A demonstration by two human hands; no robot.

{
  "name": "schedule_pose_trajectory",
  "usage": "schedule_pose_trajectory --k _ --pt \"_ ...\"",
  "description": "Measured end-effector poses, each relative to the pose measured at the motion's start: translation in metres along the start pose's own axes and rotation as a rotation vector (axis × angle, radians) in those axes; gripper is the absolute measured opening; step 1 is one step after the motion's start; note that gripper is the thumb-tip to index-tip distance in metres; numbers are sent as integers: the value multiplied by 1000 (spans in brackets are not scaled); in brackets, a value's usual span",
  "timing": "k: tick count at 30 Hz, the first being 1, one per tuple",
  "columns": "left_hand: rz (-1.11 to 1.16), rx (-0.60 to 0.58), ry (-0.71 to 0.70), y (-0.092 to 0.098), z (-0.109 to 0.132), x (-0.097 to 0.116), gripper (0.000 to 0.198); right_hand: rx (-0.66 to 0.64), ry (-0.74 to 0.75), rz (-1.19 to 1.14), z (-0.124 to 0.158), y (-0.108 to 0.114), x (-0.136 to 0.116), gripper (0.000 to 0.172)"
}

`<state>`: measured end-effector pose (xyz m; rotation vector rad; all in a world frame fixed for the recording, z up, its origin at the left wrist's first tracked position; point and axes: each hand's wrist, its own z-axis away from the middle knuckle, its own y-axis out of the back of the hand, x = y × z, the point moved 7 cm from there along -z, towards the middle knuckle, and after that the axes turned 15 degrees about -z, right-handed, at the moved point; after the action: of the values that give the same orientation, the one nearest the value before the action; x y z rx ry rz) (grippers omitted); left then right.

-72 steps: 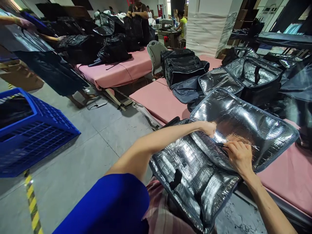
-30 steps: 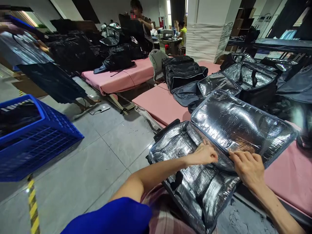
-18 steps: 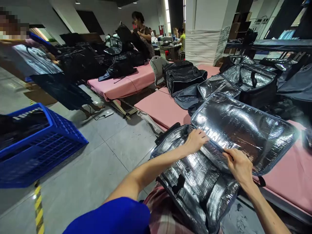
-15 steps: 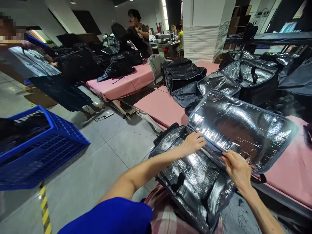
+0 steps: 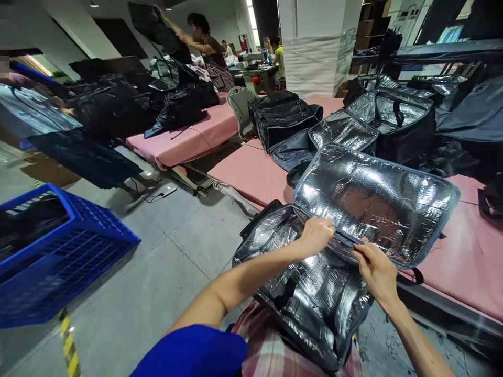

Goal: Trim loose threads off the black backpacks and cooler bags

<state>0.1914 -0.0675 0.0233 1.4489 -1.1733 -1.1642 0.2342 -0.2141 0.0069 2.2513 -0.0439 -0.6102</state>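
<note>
An insulated bag (image 5: 314, 293) with a silver foil lining tilts toward me off the table edge, against my plaid clothing. Its foil-lined lid (image 5: 377, 204) is folded back over the pink table. My left hand (image 5: 317, 235) is closed on the seam where the lid joins the bag. A little to the right, my right hand (image 5: 375, 269) pinches the same seam between thumb and fingers. A dark strap (image 5: 287, 293) lies inside the bag. Under my fingers, the gripped edge is partly hidden.
More insulated bags (image 5: 396, 118) and a black bag (image 5: 285, 118) stand on the pink table (image 5: 247, 170). A blue crate (image 5: 98, 235) with dark items sits on the floor at left. Two people work at another pink table (image 5: 184, 136) with black bags; a grey chair (image 5: 241, 107) is between.
My left hand has curled more tightly around the seam. My view has shifted slightly right. In the back, a person has raised a black bag high.
</note>
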Motion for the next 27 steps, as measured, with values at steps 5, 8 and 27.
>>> schedule_pose_trajectory --k 5,8,27 --pt "53 -11 53 -1 0 -7 24 117 -117 -70 -1 -1 4 19" --pt "75 11 41 1 1 -6 23 140 -103 -49 -6 -5 0 19" --pt "280 -109 -91 14 -4 -8 30 141 -115 -18 -2 9 7 22"
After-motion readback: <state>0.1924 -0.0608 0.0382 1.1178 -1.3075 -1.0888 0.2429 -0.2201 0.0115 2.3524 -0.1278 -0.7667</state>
